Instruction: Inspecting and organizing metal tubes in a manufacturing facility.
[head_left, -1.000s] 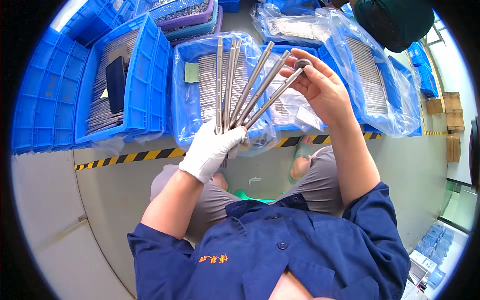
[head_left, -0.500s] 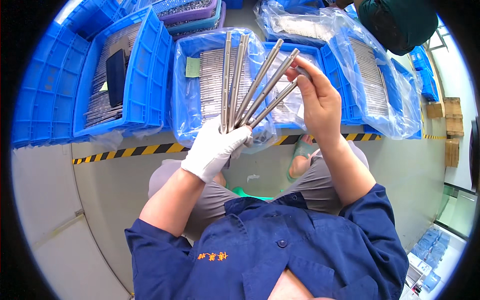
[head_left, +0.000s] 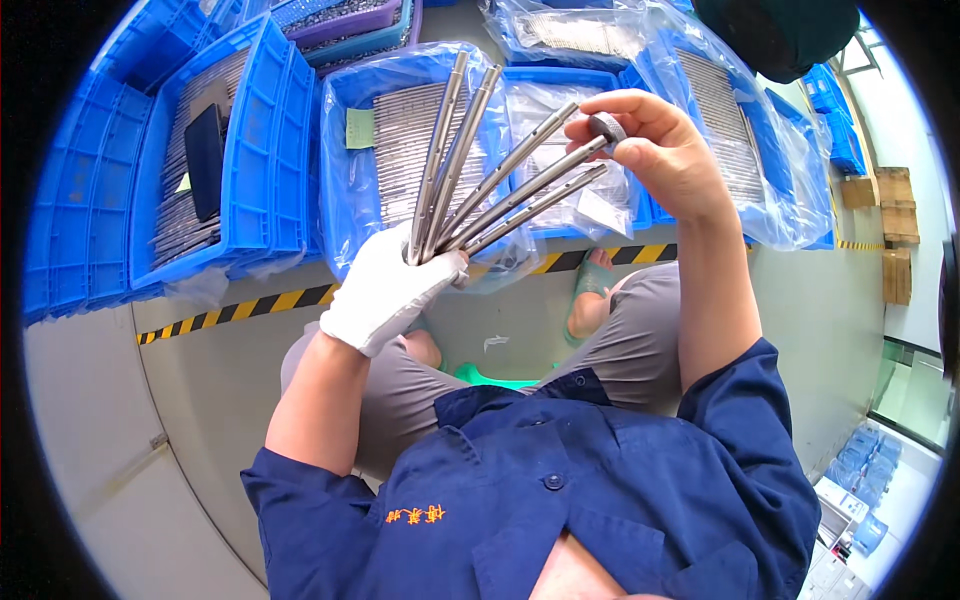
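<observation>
Several slim metal rods with small holes along them fan out from my left hand. That hand wears a white glove and is closed around their lower ends. Bare, my right hand pinches a small round grey knob with a knurled rim between thumb and fingers. The knob sits at the upper end of one rod in the fan; whether it is threaded on or only touching, I cannot tell. Below the fan stands a blue crate lined with clear plastic, with rows of similar rods inside.
A blue crate at the left holds rods with a dark flat object on top. More lined crates stand right, including one of rods. Striped floor tape runs before them. A dark rounded shape fills the upper right.
My right hand has moved slightly right and turned, so the knob shows more plainly at a rod's end. The left hand and rods have shifted left and spread apart somewhat.
</observation>
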